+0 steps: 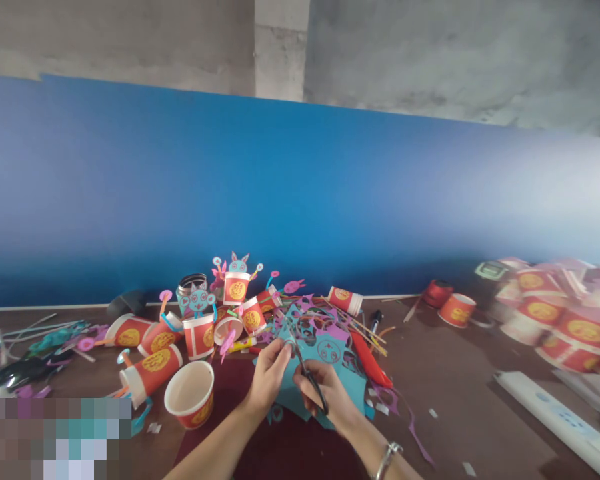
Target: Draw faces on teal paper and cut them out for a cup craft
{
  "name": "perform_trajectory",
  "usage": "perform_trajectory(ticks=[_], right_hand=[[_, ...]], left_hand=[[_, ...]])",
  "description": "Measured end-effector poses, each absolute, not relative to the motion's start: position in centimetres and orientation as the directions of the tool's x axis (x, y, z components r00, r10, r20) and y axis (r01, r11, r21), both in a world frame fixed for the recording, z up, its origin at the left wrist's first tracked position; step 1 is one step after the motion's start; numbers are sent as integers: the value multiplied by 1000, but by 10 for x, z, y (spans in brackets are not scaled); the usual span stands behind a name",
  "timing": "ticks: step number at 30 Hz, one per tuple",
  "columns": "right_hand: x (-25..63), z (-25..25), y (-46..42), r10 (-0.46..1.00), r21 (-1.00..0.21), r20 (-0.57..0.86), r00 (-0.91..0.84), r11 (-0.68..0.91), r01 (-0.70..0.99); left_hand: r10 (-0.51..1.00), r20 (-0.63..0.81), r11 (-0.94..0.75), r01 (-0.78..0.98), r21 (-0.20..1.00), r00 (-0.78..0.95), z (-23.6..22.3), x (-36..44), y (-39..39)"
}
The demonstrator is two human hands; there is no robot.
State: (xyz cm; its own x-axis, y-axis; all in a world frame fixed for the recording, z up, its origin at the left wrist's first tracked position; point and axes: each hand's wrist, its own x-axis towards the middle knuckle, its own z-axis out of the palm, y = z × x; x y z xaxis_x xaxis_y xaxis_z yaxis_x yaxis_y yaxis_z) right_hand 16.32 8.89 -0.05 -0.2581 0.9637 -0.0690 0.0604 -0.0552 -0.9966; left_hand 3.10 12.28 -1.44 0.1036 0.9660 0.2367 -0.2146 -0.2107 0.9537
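Note:
My right hand (325,393) is closed round the black handles of a pair of scissors (307,373), whose blades point up into a teal paper sheet (330,360). My left hand (267,377) pinches the edge of that sheet just left of the blades. The sheet has printed round shapes and cut-out holes. It lies over a dark red mat (280,447) on the brown table (455,400). A metal bracelet (386,459) sits on my right wrist.
Several red paper cups (153,370) with gold emblems lie and stand to the left, some decorated as paper animals (237,280). An open cup (190,393) stands near my left arm. More cups (570,320) pile at the right. Paper scraps, a white power strip (550,413), blue wall behind.

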Motion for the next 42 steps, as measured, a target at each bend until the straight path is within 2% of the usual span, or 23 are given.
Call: perform_trajectory(ticks=[8,19,42], right_hand=[[161,-1,88,959,-1000,-23,-281,-23,3],[162,-3,89,959,-999,-13,-282,-2,39],[163,-6,91,967,-996,3,-254,24,81]], left_hand=[[960,253,-226,-202,953,119,-6,34,115],[976,212,-195,-226,954,52,-5,38,115],[982,185,-170,-241,956,43,-8,37,117]])
